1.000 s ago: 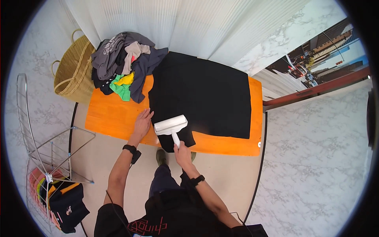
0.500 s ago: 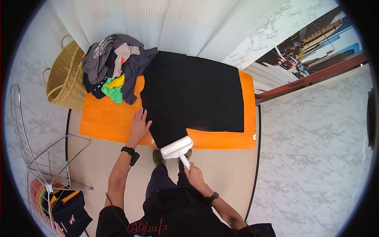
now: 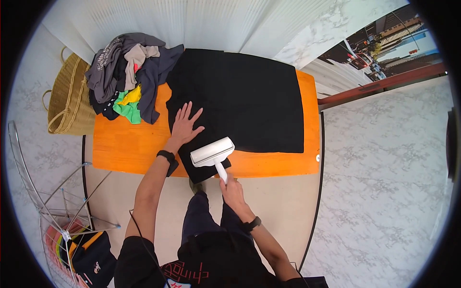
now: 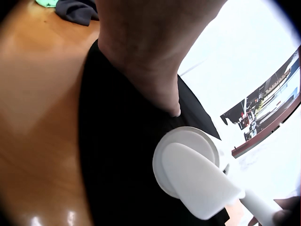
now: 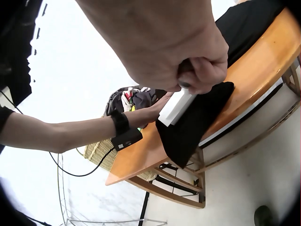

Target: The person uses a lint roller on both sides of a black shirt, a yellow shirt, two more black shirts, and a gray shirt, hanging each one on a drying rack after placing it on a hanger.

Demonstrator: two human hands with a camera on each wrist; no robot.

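A black T-shirt (image 3: 245, 101) lies spread flat over the orange wooden table, one sleeve (image 3: 192, 165) reaching the front edge. My left hand (image 3: 185, 126) rests on the shirt near that sleeve, fingers straight and spread. In my right hand (image 3: 234, 192) I grip the handle of a white lint roller (image 3: 212, 152), its roller head over the sleeve. The left wrist view shows the roller's round end (image 4: 188, 160) close to my left thumb. From the right wrist, my curled fingers (image 5: 207, 75) wrap the handle.
A heap of crumpled clothes (image 3: 127, 72) lies on the table's (image 3: 122, 149) left end, beside a woven basket (image 3: 72, 96). A metal drying rack (image 3: 65, 230) with hung clothes stands at the lower left. White curtains (image 3: 216, 24) hang behind the table.
My left hand has moved from the table beside the shirt onto the shirt. The lint roller went down to the sleeve's end and has come back up along the sleeve.
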